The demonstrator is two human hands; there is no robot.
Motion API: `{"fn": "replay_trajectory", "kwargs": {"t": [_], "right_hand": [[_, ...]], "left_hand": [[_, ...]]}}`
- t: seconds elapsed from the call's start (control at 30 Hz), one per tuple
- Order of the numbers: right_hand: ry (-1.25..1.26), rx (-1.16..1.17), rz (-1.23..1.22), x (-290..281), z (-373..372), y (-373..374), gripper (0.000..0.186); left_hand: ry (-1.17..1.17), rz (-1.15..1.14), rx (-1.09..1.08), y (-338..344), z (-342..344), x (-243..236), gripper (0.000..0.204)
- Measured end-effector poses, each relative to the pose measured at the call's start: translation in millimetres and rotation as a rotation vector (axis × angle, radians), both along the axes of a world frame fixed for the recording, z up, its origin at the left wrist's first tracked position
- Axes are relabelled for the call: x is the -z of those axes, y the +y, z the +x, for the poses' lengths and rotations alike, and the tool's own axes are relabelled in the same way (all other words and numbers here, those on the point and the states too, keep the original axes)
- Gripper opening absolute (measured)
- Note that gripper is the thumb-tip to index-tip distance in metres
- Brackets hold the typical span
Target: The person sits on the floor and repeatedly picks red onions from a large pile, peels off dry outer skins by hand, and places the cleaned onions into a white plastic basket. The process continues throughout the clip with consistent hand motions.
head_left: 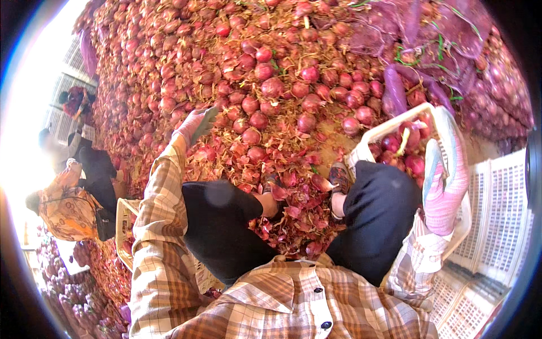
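Both my hands wear pink knitted gloves with grey palms. My left hand (195, 124) reaches over the left side of a large heap of red onions (272, 87). Its fingers are stretched out, and nothing shows in them. At the right, my right hand (446, 181) lies along the right side of a cream plastic crate (389, 123), fingers extended and thumb apart. Inside that crate are several red onions (415, 164), one with a pale sprout. Loose red onion skins (293, 217) cover the ground between my feet.
Another cream crate (123, 226) stands by my left arm. White crates (497, 209) are stacked at the right, below purple net sacks (497, 96) of onions. A person in an orange patterned top (68, 206) is at the far left, with filled net sacks (76, 294) nearby.
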State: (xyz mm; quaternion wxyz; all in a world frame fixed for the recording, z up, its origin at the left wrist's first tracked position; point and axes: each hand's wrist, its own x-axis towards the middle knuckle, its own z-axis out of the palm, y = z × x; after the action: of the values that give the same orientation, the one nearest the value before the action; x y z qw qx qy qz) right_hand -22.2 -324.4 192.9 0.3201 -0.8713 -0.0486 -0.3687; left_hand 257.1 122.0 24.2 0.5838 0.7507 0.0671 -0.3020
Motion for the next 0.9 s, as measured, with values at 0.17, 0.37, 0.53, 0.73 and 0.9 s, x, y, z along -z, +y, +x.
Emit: {"fn": "replay_trajectory", "kwargs": {"t": [0.17, 0.37, 0.53, 0.73, 0.9], "right_hand": [[0.138, -0.231, -0.110, 18, 88, 73, 0.041], [0.572, -0.289, -0.357, 35, 94, 88, 0.045], [0.628, -0.264, -0.294, 27, 119, 85, 0.042], [0.695, -0.356, -0.331, 44, 151, 88, 0.043], [0.685, -0.388, -0.302, 44, 161, 86, 0.044]], "left_hand": [[0.059, 0.204, 0.024, 72, 36, 43, 0.033], [-0.068, 0.114, -0.081, -1, 78, 142, 0.026], [-0.132, 0.083, 0.026, -86, 101, 198, 0.064], [-0.219, 0.856, 0.200, -153, 106, 220, 0.104], [-0.185, 1.013, 0.107, -164, 114, 228, 0.110]]}}
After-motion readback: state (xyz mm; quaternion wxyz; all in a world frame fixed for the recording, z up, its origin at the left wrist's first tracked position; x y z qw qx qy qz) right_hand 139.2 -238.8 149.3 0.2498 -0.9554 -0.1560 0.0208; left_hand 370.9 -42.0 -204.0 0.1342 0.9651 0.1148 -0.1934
